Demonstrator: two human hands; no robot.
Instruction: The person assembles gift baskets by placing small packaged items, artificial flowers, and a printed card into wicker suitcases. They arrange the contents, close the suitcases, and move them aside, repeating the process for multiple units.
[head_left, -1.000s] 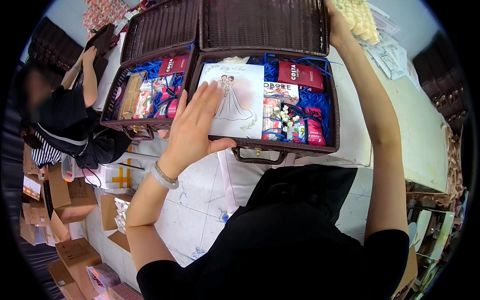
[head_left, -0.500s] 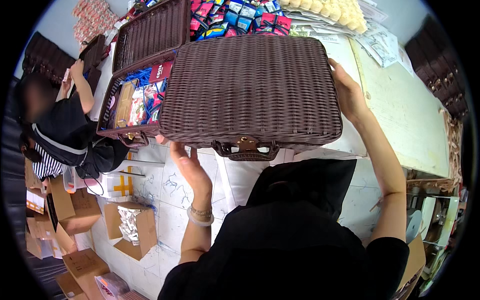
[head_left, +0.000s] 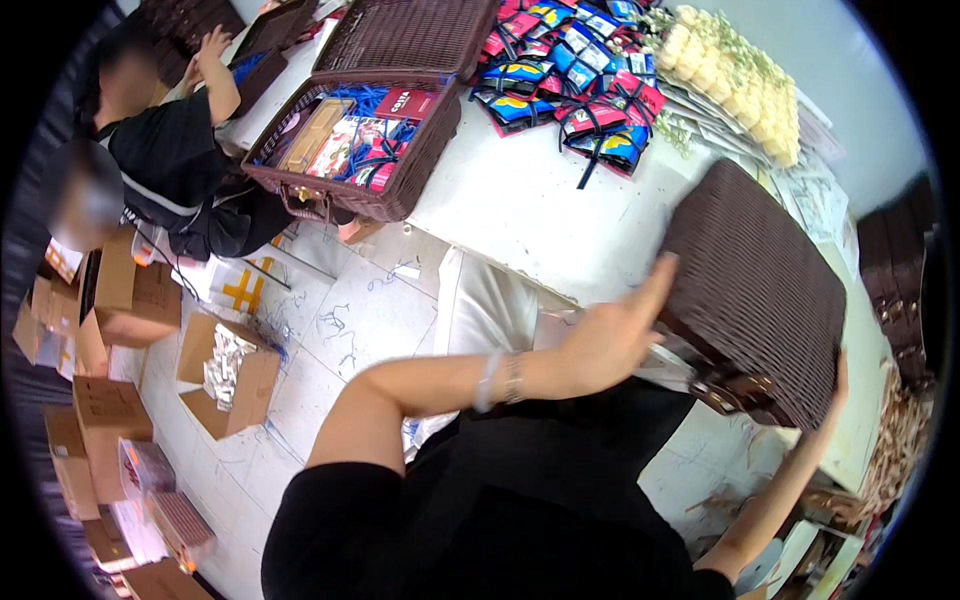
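Observation:
A closed dark brown wicker case [head_left: 760, 285] is held between my two hands at the right, over the table, with its handle and clasp toward me. My left hand [head_left: 620, 340] holds its left front corner, forefinger stretched along the side and the other fingers partly hidden. At its right side my right hand [head_left: 838, 385] grips the edge, mostly hidden behind the case. To the left, an open wicker case [head_left: 410, 185] stands on the table, holding blue paper shreds, a wooden box [head_left: 318, 130] and red and white packets.
Several ribbon-tied pink and blue packets [head_left: 570, 80] lie on the white table [head_left: 500, 215], beside cream flowers [head_left: 730, 75]. Two other people [head_left: 165, 140] are at the far left. Cardboard boxes [head_left: 235, 375] stand on the floor, and stacked wicker cases [head_left: 895, 270] at the far right.
The closed case has moved from beside and partly over the open case to the right end of the table, carried by both hands, and it has turned. My view has swung right.

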